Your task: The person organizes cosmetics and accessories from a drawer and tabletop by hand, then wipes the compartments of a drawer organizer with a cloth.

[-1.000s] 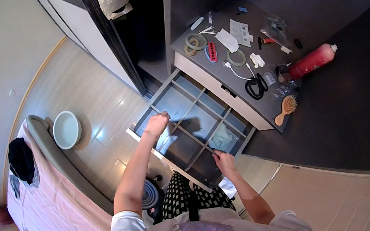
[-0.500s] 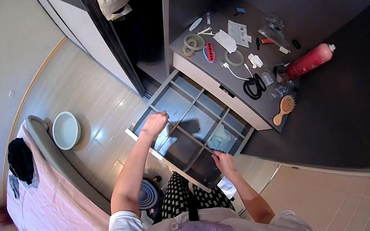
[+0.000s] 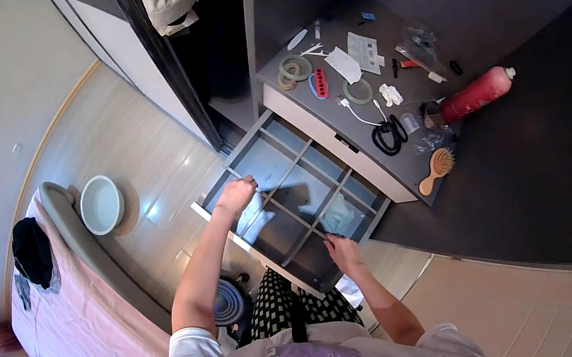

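Note:
A pulled-out drawer (image 3: 233, 238) with a grey lattice divider (image 3: 283, 180) stands in front of me. My left hand (image 3: 238, 194) is closed, its fingers pinching the divider on the left side. Toward the front right, my right hand (image 3: 343, 251) pinches another part of the same divider; its fingertips are partly hidden. A pale blue crumpled piece (image 3: 339, 215) lies in a right-hand compartment, close to my right hand. Light and shadow fall across the drawer bottom.
On the desktop above are tape rolls (image 3: 295, 67), papers (image 3: 363, 52), a white cable (image 3: 360, 113), a black coiled cord (image 3: 389, 136), a wooden hairbrush (image 3: 438, 170) and a red bottle (image 3: 478, 94). A pale basin (image 3: 102, 204) sits on the floor at left, beside a pink-covered bed (image 3: 87, 309).
The view has shifted slightly, so the drawer and desk appear a little further left. Both hands keep their hold on the divider, with hardly any movement.

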### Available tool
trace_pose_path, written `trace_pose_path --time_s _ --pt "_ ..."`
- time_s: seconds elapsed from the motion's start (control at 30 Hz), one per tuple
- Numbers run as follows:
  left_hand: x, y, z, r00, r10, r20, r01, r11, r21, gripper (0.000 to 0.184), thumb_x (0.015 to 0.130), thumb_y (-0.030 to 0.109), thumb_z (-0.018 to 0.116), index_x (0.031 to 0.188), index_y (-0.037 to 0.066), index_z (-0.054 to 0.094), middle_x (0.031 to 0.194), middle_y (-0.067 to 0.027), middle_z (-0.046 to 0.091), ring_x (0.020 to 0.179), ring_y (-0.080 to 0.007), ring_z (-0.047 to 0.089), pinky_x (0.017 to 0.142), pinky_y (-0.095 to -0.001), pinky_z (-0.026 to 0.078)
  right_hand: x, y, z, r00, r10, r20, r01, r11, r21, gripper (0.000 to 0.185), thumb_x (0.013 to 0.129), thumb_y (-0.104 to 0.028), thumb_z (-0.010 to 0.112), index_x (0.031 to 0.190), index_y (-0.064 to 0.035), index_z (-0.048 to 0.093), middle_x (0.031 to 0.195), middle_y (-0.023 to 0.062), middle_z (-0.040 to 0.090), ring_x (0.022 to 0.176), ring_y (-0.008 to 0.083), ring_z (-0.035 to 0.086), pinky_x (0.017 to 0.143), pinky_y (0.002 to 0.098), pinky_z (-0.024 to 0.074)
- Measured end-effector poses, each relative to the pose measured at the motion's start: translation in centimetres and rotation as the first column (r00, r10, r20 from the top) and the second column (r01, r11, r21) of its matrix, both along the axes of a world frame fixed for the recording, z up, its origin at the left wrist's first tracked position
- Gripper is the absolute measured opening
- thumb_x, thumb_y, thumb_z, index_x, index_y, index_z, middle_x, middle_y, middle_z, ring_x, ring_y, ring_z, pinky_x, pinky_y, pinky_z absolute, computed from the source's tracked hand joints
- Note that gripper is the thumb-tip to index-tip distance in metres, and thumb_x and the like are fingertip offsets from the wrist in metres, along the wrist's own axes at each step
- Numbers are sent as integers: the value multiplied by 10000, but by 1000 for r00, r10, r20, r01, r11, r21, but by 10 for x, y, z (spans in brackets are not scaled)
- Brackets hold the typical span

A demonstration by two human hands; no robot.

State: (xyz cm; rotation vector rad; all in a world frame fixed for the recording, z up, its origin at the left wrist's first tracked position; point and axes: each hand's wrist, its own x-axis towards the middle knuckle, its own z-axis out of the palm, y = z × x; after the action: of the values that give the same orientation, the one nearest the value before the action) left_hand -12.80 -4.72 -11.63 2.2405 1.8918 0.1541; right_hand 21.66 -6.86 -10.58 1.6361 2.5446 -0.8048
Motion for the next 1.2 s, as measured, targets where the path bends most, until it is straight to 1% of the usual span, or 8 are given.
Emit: trace_pose_path --time_s 0.47,0.53,0.6,0.67,0.77,0.87,1.0,1.2 --pt "24 -4 14 993 113 44 -112 993 -38 148 800 82 497 906 46 595 882 -101 590 772 -259 628 665 -361 521 4 14 -8 983 -34 -182 37 999 15 287 881 -269 538 1042 -51 633 831 214 631 785 402 603 697 441 499" --pt "41 -6 9 979 131 155 -155 975 159 158 788 85 516 923 43 587 876 -94 589 749 -256 623 652 -360 519 6 27 -9 937 -208 -279 209 978 -27 299 898 -263 513 1060 -38 624 885 224 628 831 400 603 741 433 494" --pt "64 -5 9 981 137 137 -149 985 82 246 798 122 557 1020 27 604 1018 -90 611 844 -268 623 677 -348 522 6 39 -13 943 -230 -242 219 973 -70 301 890 -215 526 1113 -25 593 1046 243 597 951 395 582 825 425 472" --pt "91 -4 11 971 -9 237 -81 927 367 240 790 150 563 994 28 596 961 -115 606 842 -272 600 706 -351 515 6 48 -30 959 -126 -253 153 984 90 352 871 -164 548 1193 -23 532 1244 238 495 1122 383 497 928 406 423" --pt "122 -4 2 972 -103 210 24 936 350 285 825 234 569 1010 18 596 1011 -131 612 895 -292 590 800 -370 485 0 60 -40 982 -46 -184 61 995 79 395 868 -124 541 1245 -24 473 1374 190 381 1248 347 390 989 387 387" --pt "151 -10 4 910 -3 415 -68 985 156 324 855 300 553 1003 16 603 1028 -137 618 923 -300 592 866 -383 445 0 66 -68 983 -8 -182 25 996 91 437 839 -109 568 1254 -21 464 1383 186 371 1279 338 355 1012 379 364" --pt "178 -18 -4 928 58 368 -62 998 -1 392 872 301 534 1148 22 542 1049 -143 619 972 -272 590 903 -379 417 0 66 -82 986 -15 -165 38 990 135 453 801 -94 595 1230 -2 483 1359 204 395 1251 355 385 1003 386 374" --pt "186 -27 -30 933 101 346 -114 993 18 395 896 220 499 1247 39 477 1071 -130 618 1019 -238 578 980 -380 346 0 69 -75 990 -24 -137 28 999 24 344 753 -42 574 1096 -62 595 1117 192 578 1036 333 557 857 418 465"
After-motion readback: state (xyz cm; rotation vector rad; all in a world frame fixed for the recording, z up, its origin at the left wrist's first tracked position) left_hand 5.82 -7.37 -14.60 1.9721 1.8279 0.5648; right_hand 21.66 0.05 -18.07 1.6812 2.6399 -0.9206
